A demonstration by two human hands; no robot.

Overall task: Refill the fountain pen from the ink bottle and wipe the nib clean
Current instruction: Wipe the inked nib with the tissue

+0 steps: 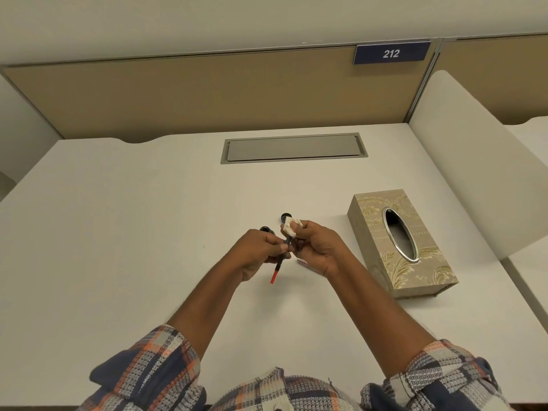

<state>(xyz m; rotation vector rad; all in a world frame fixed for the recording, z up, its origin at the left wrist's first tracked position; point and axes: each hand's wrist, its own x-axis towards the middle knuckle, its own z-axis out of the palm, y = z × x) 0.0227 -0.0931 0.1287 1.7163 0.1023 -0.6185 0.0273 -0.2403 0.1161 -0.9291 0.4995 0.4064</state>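
My left hand (pixel 257 253) grips the fountain pen's inner section (pixel 280 260), a dark tube with a red end pointing down toward me. My right hand (pixel 316 247) pinches a folded white tissue (pixel 291 227) around the pen's upper tip, so the nib is hidden inside it. The dark ink bottle (pixel 266 229) peeks out just behind my left hand's knuckles. A small black cap (pixel 286 216) lies on the desk beyond the tissue. Under my right hand a pale, reddish pen part (pixel 305 264) rests on the desk.
A beige floral tissue box (pixel 400 241) with an oval metal-rimmed opening stands right of my hands. A grey cable hatch (pixel 293 148) is set into the white desk (pixel 133 232) farther back. Tan partition panels enclose the desk, with a "212" sign (pixel 391 53).
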